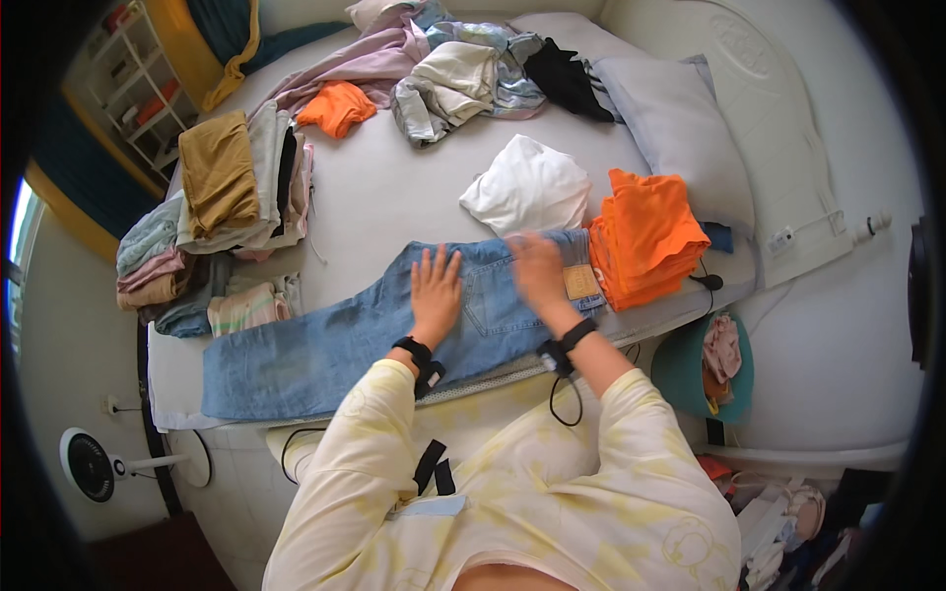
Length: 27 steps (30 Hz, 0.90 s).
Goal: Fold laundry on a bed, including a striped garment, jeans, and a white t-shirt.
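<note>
Blue jeans [332, 354], folded lengthwise, lie across the near edge of the bed, waistband to the right. My left hand [436, 295] rests flat on the denim left of the back pocket, fingers spread and holding nothing. Over the upper part of the pocket is my right hand [539, 273], blurred, so its fingers are unclear. A stack of orange clothes [647, 240] touches the waistband end. Just beyond the jeans lies a bunched white garment [528, 188].
Piles of folded clothes [218, 173] stand at the left. Loose garments [462, 81] and a pillow [669, 125] lie at the far side. A teal bin [676, 369] holding cloth is beside the bed at right; a white fan [92, 465] is at lower left.
</note>
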{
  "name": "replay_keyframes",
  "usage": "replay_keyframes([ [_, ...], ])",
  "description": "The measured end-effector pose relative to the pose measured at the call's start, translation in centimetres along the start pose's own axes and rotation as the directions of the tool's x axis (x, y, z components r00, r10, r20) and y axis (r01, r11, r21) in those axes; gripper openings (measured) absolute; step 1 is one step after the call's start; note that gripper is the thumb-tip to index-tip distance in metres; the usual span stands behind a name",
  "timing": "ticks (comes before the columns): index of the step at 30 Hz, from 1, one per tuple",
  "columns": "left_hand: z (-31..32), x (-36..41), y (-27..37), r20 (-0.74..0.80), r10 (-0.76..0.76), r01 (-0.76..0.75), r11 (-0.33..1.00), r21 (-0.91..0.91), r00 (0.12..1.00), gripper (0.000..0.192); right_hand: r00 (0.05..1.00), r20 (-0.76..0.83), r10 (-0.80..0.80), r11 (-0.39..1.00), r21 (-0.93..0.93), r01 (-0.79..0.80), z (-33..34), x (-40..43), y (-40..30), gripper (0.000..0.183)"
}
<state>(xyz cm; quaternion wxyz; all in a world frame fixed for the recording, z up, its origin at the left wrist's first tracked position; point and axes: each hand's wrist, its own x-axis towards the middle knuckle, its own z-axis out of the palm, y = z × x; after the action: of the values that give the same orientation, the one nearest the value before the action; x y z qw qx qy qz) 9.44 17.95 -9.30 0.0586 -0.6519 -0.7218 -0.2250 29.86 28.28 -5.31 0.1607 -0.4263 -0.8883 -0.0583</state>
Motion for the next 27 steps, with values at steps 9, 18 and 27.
replay_keyframes([
  [9, -1.6, -3.3, -1.4, 0.220, -0.183, 0.146, 0.974, 0.171, 0.958, 0.051, 0.964, 0.239, 0.115, 0.983, 0.112, -0.145, 3.9, -2.0, -6.4, 0.055],
  [18, -4.6, -5.3, -7.2, 0.250, -0.396, 0.342, 0.910, 0.234, 0.884, 0.058, 0.912, 0.199, 0.358, 0.934, -0.087, -0.348, 2.2, -4.4, -1.9, 0.062],
  [27, -3.3, -8.3, -8.8, -0.062, -0.450, 0.452, 0.868, 0.205, 0.891, 0.064, 0.982, 0.152, 0.108, 0.994, -0.012, -0.108, 4.0, -2.1, -13.9, 0.065],
])
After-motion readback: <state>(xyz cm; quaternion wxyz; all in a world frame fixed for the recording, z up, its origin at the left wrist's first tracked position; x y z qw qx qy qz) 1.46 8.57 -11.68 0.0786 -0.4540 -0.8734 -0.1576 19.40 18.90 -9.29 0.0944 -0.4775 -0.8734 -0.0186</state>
